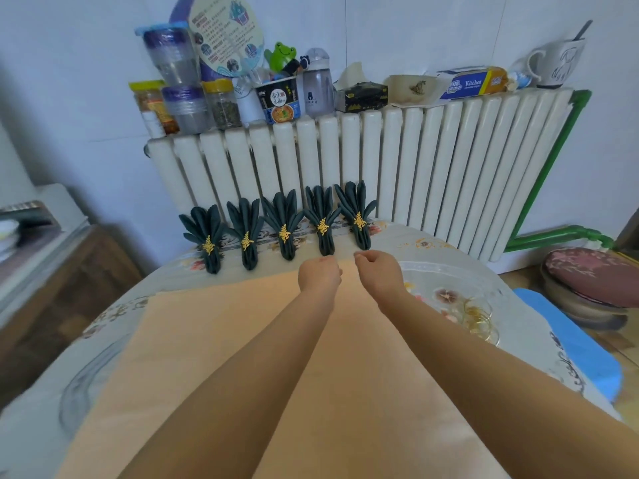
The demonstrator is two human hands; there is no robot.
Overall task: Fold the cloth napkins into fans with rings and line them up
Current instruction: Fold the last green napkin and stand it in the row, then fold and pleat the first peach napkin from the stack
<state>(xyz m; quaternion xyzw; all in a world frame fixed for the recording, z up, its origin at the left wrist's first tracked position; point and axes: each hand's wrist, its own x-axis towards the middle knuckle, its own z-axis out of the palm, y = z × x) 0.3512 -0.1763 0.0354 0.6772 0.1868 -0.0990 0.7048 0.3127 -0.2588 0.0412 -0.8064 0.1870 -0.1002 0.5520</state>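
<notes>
A large peach cloth napkin [221, 340] lies spread flat on the table in front of me. Both of my hands are at its far edge, close together. My left hand [320, 275] and my right hand [378, 273] each have their fingers curled over that edge and pinch it. Just beyond them, several dark green fan-folded napkins [285, 229] stand in a row against the radiator, each held by a gold leaf ring [284, 234]. A few loose gold rings [480, 318] lie on the table to the right of my right forearm.
The table wears a pale floral tablecloth [432, 243]. A white radiator [415, 167] stands behind it, its top crowded with jars, bottles, boxes and a mug. A blue stool [581, 347] and a cushioned stool [591, 281] are on the right, and a wooden cabinet [52, 288] on the left.
</notes>
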